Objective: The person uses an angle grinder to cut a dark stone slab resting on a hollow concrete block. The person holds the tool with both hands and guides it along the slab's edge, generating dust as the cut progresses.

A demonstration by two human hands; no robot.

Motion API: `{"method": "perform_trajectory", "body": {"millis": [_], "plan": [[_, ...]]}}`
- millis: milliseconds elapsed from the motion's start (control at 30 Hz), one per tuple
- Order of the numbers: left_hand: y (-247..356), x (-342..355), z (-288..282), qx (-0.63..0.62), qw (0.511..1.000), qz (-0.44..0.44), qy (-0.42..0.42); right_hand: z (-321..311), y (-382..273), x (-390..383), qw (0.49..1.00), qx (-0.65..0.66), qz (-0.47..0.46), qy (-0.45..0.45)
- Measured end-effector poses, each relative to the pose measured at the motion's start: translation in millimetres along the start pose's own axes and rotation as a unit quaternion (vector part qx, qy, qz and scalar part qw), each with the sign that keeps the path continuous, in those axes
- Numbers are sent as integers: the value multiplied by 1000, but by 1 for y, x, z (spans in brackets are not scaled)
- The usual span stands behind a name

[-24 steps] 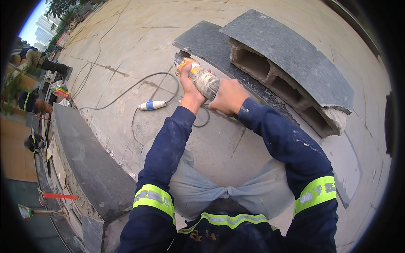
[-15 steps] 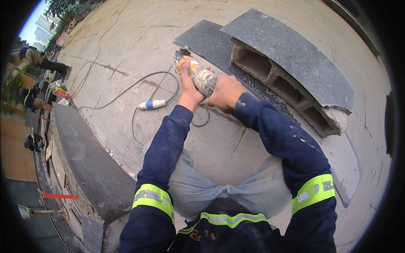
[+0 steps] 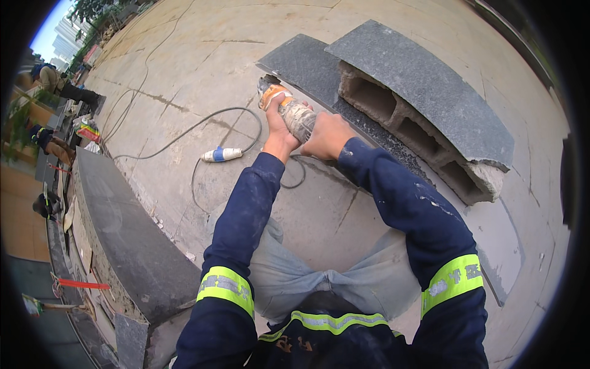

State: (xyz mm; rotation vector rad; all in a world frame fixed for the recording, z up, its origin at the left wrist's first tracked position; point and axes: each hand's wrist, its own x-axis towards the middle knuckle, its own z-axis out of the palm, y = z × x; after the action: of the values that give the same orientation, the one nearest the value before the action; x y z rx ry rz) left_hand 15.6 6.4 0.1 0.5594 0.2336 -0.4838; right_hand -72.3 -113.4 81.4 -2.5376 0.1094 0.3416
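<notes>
Both hands are closed around a dusty orange and grey power tool (image 3: 298, 117), which looks like an angle grinder. My left hand (image 3: 280, 132) wraps the body nearer the orange head, and my right hand (image 3: 330, 136) grips the rear end. The tool's head lies near the left corner of a dark grey stone slab (image 3: 301, 58); from here I cannot tell whether they touch. On that slab's far right part, a hollow block (image 3: 424, 136) supports a second speckled grey slab (image 3: 418, 80). Dark grit lies along the strip in front of the block.
A grey cable loops over the concrete floor (image 3: 184, 80) to a white and blue connector (image 3: 222, 155). A large stone slab (image 3: 117, 221) stands at left, with a red strap (image 3: 84, 284) beyond it. A pale board (image 3: 495, 246) lies at right. Another person (image 3: 64, 83) bends at far left.
The whole view has shifted slightly, the slabs sitting a little lower in it. Both hands keep their hold on the tool. The person at far left has changed posture slightly.
</notes>
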Motion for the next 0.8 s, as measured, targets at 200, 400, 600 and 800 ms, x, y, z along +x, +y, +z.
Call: {"method": "perform_trajectory", "body": {"millis": [200,400,600,800], "plan": [[-12,-3,-2,-47,997,-53,-10,-1,6,-7,1000,-16,9,-6],[-6,-17,9,8,999,20,27,-6,0,-20,998,45,-49,9],[-16,-23,9,-14,1000,-4,4,-1,-6,-30,997,25,-8,66],[-8,-32,9,-31,999,-33,-2,-4,-4,-31,999,5,-41,29]]}}
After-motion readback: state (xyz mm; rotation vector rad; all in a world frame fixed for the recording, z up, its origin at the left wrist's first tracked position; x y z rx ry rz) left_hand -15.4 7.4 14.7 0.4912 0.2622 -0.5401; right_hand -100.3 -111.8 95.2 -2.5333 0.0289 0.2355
